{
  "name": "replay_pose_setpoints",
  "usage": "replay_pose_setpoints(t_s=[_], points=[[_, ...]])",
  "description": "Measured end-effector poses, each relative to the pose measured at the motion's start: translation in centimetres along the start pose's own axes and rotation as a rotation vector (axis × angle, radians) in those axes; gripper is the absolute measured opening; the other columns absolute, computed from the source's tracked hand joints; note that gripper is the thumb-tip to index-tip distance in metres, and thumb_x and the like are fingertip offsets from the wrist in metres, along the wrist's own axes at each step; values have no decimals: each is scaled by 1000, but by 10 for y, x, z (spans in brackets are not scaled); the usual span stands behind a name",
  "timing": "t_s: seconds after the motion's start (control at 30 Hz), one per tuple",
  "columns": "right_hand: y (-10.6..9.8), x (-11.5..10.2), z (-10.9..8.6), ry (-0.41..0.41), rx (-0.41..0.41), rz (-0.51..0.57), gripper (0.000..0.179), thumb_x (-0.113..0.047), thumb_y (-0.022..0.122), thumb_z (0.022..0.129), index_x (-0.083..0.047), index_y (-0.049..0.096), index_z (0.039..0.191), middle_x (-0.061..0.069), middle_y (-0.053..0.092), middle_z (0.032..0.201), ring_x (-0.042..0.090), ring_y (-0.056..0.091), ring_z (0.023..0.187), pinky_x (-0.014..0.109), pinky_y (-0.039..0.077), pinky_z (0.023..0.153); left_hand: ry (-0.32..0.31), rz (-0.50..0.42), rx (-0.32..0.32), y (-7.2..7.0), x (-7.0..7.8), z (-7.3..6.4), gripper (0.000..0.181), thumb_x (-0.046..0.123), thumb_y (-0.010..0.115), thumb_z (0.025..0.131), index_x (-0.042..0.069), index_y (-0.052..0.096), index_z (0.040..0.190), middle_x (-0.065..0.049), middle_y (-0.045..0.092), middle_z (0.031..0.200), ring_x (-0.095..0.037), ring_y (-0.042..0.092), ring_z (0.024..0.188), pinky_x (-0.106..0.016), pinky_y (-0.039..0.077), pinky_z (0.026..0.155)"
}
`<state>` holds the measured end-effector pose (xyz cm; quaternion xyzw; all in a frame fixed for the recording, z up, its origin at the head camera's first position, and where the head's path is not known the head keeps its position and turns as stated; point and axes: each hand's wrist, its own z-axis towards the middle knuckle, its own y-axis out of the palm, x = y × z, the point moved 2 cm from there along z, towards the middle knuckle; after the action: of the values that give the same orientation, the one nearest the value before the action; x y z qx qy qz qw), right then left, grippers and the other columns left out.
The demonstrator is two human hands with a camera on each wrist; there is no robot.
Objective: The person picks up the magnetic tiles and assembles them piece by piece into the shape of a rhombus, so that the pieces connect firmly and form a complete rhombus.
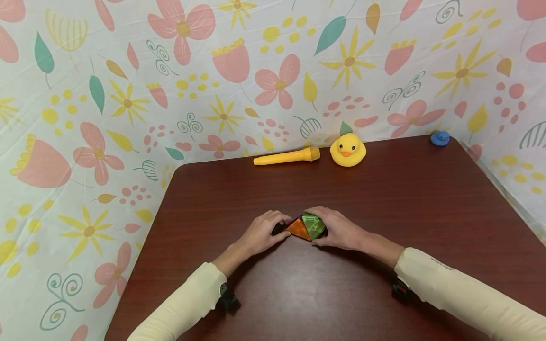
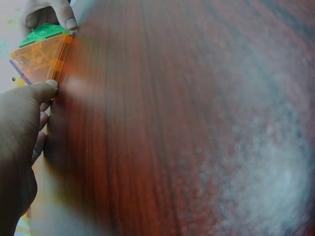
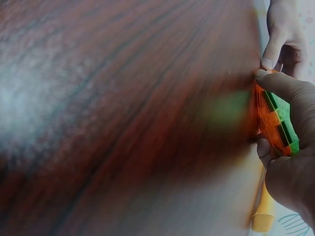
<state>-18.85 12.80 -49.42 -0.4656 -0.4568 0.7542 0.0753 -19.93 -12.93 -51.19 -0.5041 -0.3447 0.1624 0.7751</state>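
Observation:
A small solid of see-through triangular magnetic tiles is between the two hands near the middle of the table. Its orange tile [image 1: 299,229] faces left and its green tile [image 1: 313,226] faces right. A purple edge [image 2: 20,73] shows on its far side in the left wrist view. The left hand [image 1: 264,233] pinches the left corner, thumb in front. Curled round the green side, the right hand [image 1: 343,232] grips with its thumb near the front and its fingers at the back. The tiles' undersides are hidden, and I cannot tell whether they touch the table.
At the back of the dark wooden table [image 1: 204,199] lies a yellow toy microphone [image 1: 286,157]. A yellow rubber duck [image 1: 348,150] sits right of it, and a small blue duck [image 1: 440,138] is at the far right corner. A flowered cloth [image 1: 239,109] hangs behind the table.

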Motion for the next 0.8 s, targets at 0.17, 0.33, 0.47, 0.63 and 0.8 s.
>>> replay_pose_setpoints(t_s=[0.17,0.33,0.47,0.63,0.8], points=[[0,-2,1,-16,10,-19,86,-13,97,77,6,52,148,21,62,139,31,64,120,49,56,97,-10,1,-4,0,0,1,31,27,79,99,17,71,128,6,70,117,-10,62,104,-31,55,91],[0,-3,1,-14,11,-33,85,-12,97,77,7,53,148,20,62,139,30,64,120,48,57,96,-15,2,-4,0,0,1,31,27,80,99,18,71,127,6,70,116,-9,62,104,-31,55,90],[0,-4,1,1,6,-43,86,-13,97,77,6,52,148,21,61,140,31,63,120,49,56,96,-19,1,-4,0,1,1,31,27,80,99,17,71,128,6,70,117,-10,62,104,-31,55,90],[0,-5,0,13,-4,-41,88,-15,97,78,6,51,150,23,58,145,36,60,126,54,54,100,-22,-2,-10,1,1,1,32,31,77,101,17,70,129,5,69,117,-10,62,104,-32,55,90],[0,-6,0,11,-4,-27,88,-16,97,80,5,51,151,23,59,146,37,60,127,55,53,101,-30,-53,-2,2,1,0,34,38,68,106,19,69,134,7,69,120,-8,61,105,-32,55,90]])
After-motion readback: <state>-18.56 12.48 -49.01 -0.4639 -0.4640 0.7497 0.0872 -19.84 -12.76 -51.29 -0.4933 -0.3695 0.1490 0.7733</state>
